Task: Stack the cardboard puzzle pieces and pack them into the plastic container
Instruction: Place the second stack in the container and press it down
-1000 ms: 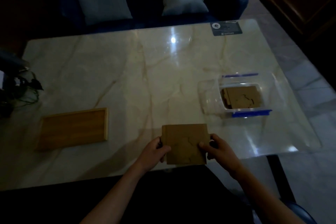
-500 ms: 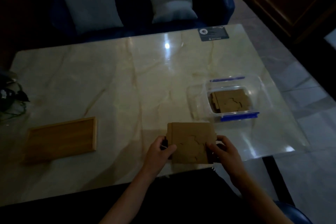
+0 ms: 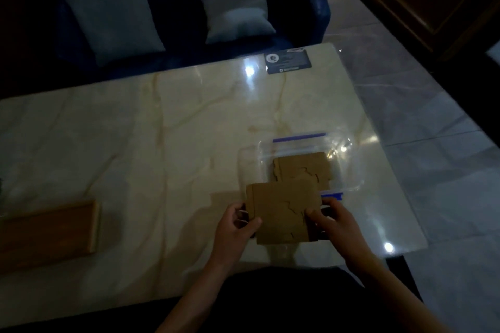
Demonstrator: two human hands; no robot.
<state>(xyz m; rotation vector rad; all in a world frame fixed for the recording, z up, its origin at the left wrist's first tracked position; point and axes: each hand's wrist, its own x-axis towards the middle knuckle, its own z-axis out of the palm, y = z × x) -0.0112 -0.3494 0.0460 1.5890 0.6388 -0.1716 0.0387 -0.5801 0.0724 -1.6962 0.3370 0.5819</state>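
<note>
Both hands grip a stack of cardboard puzzle pieces by its side edges, left hand closed on the left edge, right hand closed on the right. The stack's far edge overlaps the near rim of the clear plastic container, which already has more cardboard pieces inside. Container sits near the table's right edge, blue clips front and back. Wooden tray well apart at left; wide bare table between

two bare forearms, no sleeves, left hand and right hand ungloved, dark clothing below
</note>
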